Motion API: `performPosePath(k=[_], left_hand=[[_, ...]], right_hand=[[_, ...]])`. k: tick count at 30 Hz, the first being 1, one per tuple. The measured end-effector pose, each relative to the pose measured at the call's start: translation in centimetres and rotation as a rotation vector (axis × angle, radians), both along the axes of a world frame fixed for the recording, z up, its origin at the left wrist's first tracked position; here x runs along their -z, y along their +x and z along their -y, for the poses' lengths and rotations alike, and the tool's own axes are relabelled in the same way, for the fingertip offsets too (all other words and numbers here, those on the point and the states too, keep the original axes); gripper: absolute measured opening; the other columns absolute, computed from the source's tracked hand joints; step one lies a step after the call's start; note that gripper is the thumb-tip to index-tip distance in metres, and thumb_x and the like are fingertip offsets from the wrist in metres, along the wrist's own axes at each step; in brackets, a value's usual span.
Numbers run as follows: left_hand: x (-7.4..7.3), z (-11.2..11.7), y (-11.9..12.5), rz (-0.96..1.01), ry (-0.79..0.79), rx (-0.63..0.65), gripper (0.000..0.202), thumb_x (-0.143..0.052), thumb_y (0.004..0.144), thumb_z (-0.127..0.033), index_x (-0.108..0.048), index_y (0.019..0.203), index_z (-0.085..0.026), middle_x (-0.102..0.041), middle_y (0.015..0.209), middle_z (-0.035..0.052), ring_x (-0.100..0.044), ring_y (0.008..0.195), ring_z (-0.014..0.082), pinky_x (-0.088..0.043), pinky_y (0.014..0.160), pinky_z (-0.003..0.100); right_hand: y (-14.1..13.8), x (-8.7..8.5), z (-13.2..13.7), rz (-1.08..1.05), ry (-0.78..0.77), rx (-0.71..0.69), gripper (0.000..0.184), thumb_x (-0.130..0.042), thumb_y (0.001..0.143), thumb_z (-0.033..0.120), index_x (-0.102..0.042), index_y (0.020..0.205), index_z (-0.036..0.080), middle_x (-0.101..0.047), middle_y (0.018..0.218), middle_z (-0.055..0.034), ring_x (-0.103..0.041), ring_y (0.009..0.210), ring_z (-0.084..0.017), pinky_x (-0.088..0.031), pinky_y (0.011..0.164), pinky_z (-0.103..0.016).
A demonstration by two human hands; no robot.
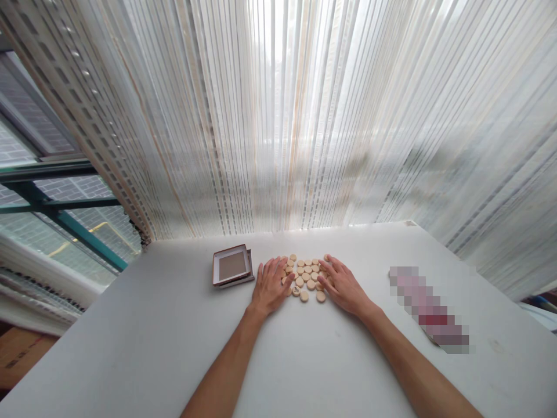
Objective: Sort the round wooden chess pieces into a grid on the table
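Observation:
Several round pale wooden discs (pixel 307 274) lie in a loose cluster on the white table (pixel 174 325); one near the front shows a dark mark. My left hand (pixel 270 285) rests flat on the cluster's left side, fingers spread and touching the discs. On the right side my right hand (pixel 342 283) lies flat too, fingers stretched over the nearest discs. Neither hand holds anything.
A shallow brown-rimmed box with its lid (pixel 232 266) sits just left of my left hand. A blurred-out long pinkish object (pixel 429 310) lies to the right. Striped sheer curtains (pixel 304 116) hang behind the table's far edge; a window shows at left.

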State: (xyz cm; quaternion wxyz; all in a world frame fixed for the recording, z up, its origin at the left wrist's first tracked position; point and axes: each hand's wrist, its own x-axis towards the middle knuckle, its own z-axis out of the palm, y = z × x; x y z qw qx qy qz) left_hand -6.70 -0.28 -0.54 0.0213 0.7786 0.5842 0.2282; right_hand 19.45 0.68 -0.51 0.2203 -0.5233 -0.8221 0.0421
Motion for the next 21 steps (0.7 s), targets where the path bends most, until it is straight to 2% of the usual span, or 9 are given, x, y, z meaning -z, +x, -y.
performPosePath(k=[3,6,11,14,21], left_hand=[[-0.5,0.3,0.1,0.008,-0.005,0.076,0.057,-0.034,0.099,-0.057,-0.035,0.149,-0.028,-0.039,0.156,0.0057,-0.031,0.145,0.0250,-0.018,0.122,0.052],[-1.0,0.6,0.3,0.003,-0.010,0.136,0.053,-0.034,0.099,-0.056,-0.040,0.145,-0.029,-0.037,0.157,0.0044,-0.029,0.146,0.0233,-0.016,0.123,0.051],[-1.3,0.8,0.4,0.005,-0.022,0.134,0.047,-0.031,0.101,-0.053,-0.049,0.137,-0.029,-0.039,0.156,0.0039,-0.030,0.146,0.0219,-0.017,0.122,0.052],[-1.2,0.7,0.4,-0.043,-0.029,0.113,0.048,-0.030,0.101,-0.053,-0.052,0.136,-0.029,-0.034,0.159,0.0038,-0.027,0.147,0.0230,-0.017,0.122,0.053],[-0.7,0.4,0.7,-0.153,-0.084,0.123,0.058,-0.026,0.100,-0.058,-0.037,0.150,-0.031,-0.025,0.162,0.0028,-0.019,0.151,0.0247,-0.017,0.121,0.055]], right_hand=[[0.0,0.1,-0.1,0.006,0.005,-0.003,0.055,-0.034,0.101,0.053,-0.042,0.147,0.024,-0.038,0.155,-0.0113,-0.035,0.143,-0.029,-0.034,0.116,-0.047],[0.1,0.3,-0.1,0.008,0.011,0.001,0.054,-0.034,0.101,0.053,-0.042,0.147,0.025,-0.039,0.154,-0.0111,-0.036,0.142,-0.029,-0.035,0.115,-0.047],[0.1,0.4,-0.2,0.006,0.006,0.008,0.054,-0.033,0.101,0.053,-0.043,0.147,0.025,-0.039,0.154,-0.0118,-0.036,0.142,-0.029,-0.036,0.115,-0.048],[0.1,0.4,-0.2,0.005,0.009,0.007,0.054,-0.033,0.101,0.053,-0.042,0.147,0.026,-0.039,0.154,-0.0115,-0.036,0.143,-0.029,-0.036,0.115,-0.048],[0.1,0.5,-0.2,0.026,0.011,-0.003,0.056,-0.034,0.101,0.054,-0.040,0.149,0.027,-0.035,0.157,-0.0097,-0.033,0.144,-0.029,-0.034,0.116,-0.048]])
